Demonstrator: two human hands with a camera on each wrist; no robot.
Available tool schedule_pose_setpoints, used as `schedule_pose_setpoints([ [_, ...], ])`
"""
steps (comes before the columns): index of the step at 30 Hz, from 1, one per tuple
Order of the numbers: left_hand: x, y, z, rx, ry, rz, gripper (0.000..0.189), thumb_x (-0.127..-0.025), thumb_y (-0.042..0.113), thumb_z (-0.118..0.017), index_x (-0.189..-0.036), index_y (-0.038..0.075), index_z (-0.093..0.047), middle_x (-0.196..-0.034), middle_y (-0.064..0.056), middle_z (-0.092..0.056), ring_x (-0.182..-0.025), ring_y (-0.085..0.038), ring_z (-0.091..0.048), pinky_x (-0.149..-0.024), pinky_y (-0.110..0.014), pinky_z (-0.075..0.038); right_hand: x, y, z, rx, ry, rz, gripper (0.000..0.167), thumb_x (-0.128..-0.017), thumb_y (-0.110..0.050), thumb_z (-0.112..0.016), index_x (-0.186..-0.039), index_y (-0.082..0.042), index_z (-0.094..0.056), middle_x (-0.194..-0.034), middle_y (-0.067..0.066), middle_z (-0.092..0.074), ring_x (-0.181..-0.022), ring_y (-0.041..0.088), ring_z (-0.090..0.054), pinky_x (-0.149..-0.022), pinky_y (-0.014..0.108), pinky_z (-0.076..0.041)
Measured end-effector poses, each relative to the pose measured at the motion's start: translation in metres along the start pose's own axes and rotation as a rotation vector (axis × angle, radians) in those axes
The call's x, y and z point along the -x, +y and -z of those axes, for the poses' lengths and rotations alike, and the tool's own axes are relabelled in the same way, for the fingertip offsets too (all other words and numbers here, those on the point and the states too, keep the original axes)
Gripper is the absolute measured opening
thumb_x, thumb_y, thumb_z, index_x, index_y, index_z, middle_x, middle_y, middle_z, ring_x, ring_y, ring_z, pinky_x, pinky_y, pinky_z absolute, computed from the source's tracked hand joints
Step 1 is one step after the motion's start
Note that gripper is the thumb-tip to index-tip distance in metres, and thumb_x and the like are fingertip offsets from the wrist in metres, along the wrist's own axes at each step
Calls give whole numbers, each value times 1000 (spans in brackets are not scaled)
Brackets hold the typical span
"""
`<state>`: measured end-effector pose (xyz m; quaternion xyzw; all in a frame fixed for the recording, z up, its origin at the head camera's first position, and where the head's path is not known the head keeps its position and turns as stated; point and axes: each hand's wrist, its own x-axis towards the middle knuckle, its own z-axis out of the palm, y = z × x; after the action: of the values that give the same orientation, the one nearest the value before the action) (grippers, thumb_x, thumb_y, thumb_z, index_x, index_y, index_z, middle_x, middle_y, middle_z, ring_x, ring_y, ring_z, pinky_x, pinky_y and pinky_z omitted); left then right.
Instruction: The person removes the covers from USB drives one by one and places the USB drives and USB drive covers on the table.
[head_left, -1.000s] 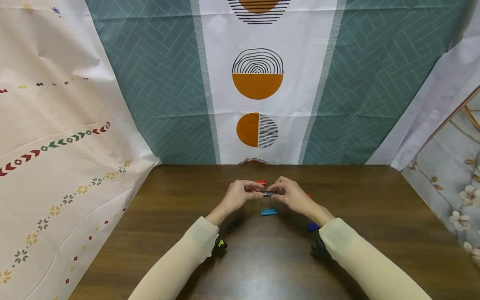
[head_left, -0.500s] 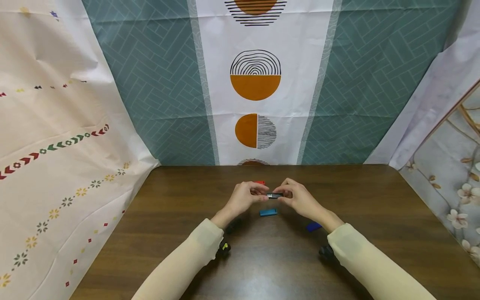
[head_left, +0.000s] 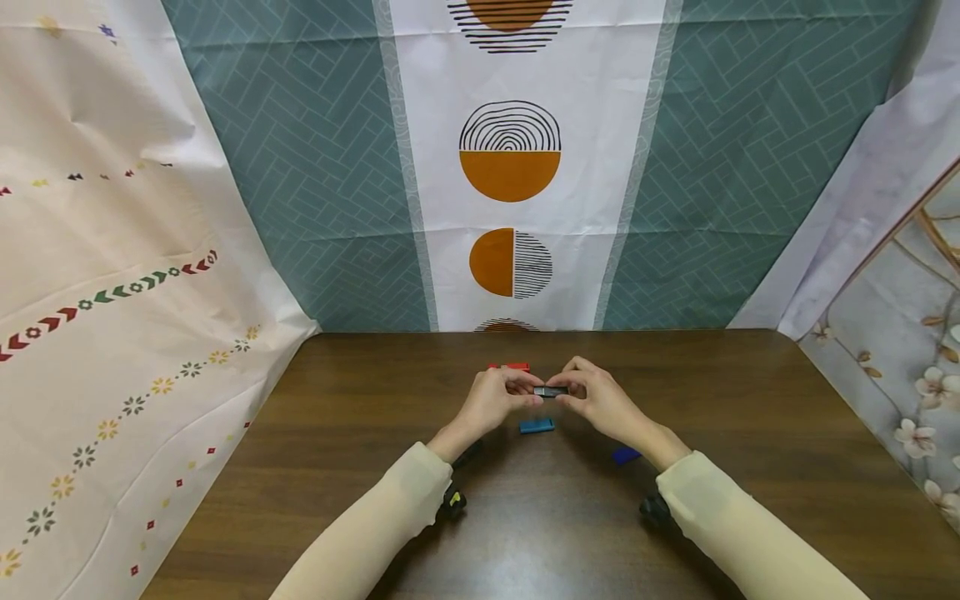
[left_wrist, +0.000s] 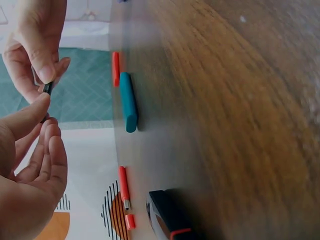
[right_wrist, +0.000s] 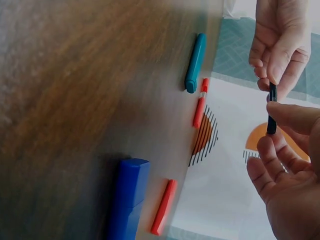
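A small black USB flash drive [head_left: 553, 392] with a silvery left end is held level above the table between both hands. My left hand [head_left: 489, 402] pinches its left end with thumb and fingertips. The right hand [head_left: 597, 403] grips the other end, its thumb lying on the black body [right_wrist: 271, 122] in the right wrist view. Below them on the table lies a teal flash drive [head_left: 536, 426]. Behind the left hand is a red flash drive [head_left: 516, 366]; its bare metal plug and separate red cap [left_wrist: 130, 221] show in the left wrist view.
A dark blue flash drive [head_left: 626, 454] lies near the right forearm. Under the left wrist is a black object [head_left: 468, 452], partly hidden. Another red piece [right_wrist: 164, 207] lies beside the blue one. Patterned cloths [head_left: 345, 208] hang behind and beside the brown table [head_left: 360, 417].
Both hands have shifted slightly to the right with the black flash drive. Over the last half second the left fingertips have moved a little further over its silvery end.
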<state>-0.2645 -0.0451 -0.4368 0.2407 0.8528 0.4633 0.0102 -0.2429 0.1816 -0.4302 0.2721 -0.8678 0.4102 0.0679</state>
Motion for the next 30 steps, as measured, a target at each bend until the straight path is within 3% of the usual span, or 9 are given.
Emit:
schedule_pose_setpoints([
  [12,-1,-2,0,51,49,-12,22,-90,18,-82,-110,9,-81,-88,2,-74,-76,-7,-68,-72,-23,-58,3,6,-2,-21,122,-24,24,-89,-1,-81,-111,-6,-74,-102,12,-65,-85,17,-57,-71,27,-48],
  [22,-1,0,-1,87,55,-27,20,-90,17,-83,-108,11,-82,-87,1,-74,-84,-27,-73,-72,-23,-58,5,8,-7,-157,150,-107,22,-90,-4,-81,-111,-7,-77,-104,7,-67,-89,22,-61,-77,36,-54],
  [30,-2,-2,-1,93,70,-30,22,-89,16,-84,-110,11,-81,-89,2,-75,-78,-8,-69,-74,-23,-58,5,9,-9,-169,169,-94,21,-90,-6,-82,-110,-6,-77,-102,14,-67,-87,22,-60,-76,31,-51],
])
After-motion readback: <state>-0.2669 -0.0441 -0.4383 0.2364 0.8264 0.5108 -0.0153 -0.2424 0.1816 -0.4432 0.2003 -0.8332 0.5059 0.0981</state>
